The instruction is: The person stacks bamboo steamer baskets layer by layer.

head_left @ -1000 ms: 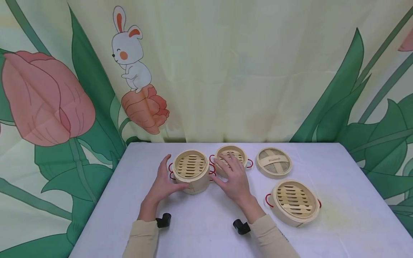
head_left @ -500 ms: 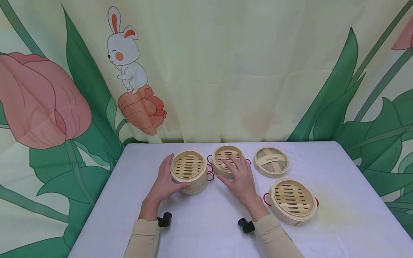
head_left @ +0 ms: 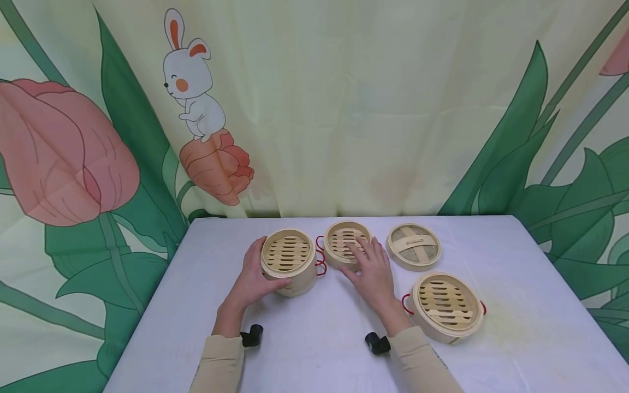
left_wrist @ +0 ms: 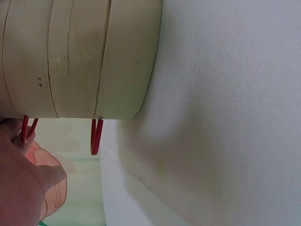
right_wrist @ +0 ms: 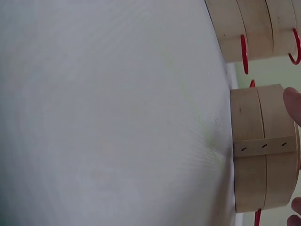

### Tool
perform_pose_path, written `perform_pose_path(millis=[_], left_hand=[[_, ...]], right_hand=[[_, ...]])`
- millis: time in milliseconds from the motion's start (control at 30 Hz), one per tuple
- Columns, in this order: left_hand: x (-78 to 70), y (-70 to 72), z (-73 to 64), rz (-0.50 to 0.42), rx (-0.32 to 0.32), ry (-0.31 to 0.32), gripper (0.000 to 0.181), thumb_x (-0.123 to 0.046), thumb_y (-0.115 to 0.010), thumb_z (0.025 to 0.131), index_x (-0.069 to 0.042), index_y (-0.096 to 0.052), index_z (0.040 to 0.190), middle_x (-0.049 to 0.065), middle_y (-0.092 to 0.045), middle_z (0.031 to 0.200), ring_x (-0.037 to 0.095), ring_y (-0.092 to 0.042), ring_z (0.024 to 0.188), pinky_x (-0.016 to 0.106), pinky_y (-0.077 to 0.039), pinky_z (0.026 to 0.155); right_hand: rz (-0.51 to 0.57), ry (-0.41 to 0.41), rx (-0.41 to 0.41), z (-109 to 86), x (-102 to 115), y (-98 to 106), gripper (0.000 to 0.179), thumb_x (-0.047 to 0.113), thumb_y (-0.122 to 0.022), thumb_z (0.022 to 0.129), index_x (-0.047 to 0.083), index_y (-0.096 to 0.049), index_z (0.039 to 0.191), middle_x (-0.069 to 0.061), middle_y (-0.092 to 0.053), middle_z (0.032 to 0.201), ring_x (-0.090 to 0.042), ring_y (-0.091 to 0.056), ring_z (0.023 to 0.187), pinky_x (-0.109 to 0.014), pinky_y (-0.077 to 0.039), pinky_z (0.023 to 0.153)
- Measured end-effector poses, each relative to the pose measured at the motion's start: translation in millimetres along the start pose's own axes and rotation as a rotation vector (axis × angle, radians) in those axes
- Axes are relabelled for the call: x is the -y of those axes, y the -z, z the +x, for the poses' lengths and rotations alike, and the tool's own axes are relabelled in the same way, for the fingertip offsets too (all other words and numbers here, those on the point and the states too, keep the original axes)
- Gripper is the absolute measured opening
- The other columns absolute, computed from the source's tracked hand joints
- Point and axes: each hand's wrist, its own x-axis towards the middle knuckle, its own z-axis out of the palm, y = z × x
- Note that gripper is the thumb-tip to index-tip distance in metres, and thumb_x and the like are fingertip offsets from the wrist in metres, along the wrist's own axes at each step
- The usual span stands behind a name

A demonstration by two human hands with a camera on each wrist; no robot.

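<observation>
A stack of bamboo steamer baskets (head_left: 288, 252) with red handles stands at the left of the group. My left hand (head_left: 250, 278) grips its upper part, thumb at the front and fingers curved round the left side. In the left wrist view, the fingers lie by an upper red handle (left_wrist: 24, 129). A smaller steamer basket (head_left: 340, 240) with a slatted base is to the right of the stack. My right hand (head_left: 372, 275) hovers over its front right rim, fingers spread. The right wrist view puts the thumb (right_wrist: 292, 104) beside that basket's upper edge.
A round woven bamboo lid (head_left: 415, 245) lies at the back right of the white table (head_left: 314, 349). A wider steamer basket (head_left: 447, 303) with red handles sits in front of it, near the right forearm. A printed curtain (head_left: 344, 109) hangs behind the table.
My right hand has shifted right, from over the smaller basket to its right rim. My left hand has closed in on the stack's left side. The view has turned slightly.
</observation>
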Motion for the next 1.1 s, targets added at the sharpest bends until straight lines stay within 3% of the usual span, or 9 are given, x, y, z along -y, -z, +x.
perform_pose_path(millis=[400,767,1100], left_hand=[[3.0,-0.8,0.2,-0.007,0.003,0.0,0.127,-0.044,-0.093,0.065,-0.008,-0.015,0.159,0.017,-0.019,0.16,0.032,-0.018,0.148,0.055,-0.022,0.116],[2.2,-1.2,0.4,-0.015,0.003,0.011,0.127,-0.045,-0.092,0.066,-0.008,-0.014,0.159,0.016,-0.018,0.162,0.031,-0.016,0.149,0.057,-0.021,0.116],[0.8,-1.1,-1.4,-0.019,0.008,0.027,0.127,-0.044,-0.092,0.067,-0.009,-0.013,0.16,0.015,-0.017,0.162,0.031,-0.016,0.149,0.056,-0.021,0.116]], right_hand=[[-0.019,-0.017,0.045,0.5,-2.6,0.8,0.058,0.032,-0.088,0.078,0.012,-0.067,0.129,-0.019,-0.057,0.138,-0.054,-0.042,0.132,-0.061,-0.03,0.109],[-0.001,-0.055,0.109,1.3,-8.0,5.0,0.048,0.026,-0.086,0.081,0.006,-0.069,0.121,-0.02,-0.061,0.127,-0.05,-0.042,0.133,-0.061,-0.032,0.109],[0.015,-0.013,0.118,-0.6,-14.9,10.1,0.035,0.017,-0.087,0.079,0.006,-0.074,0.109,-0.015,-0.064,0.116,-0.046,-0.045,0.132,-0.061,-0.03,0.109]])
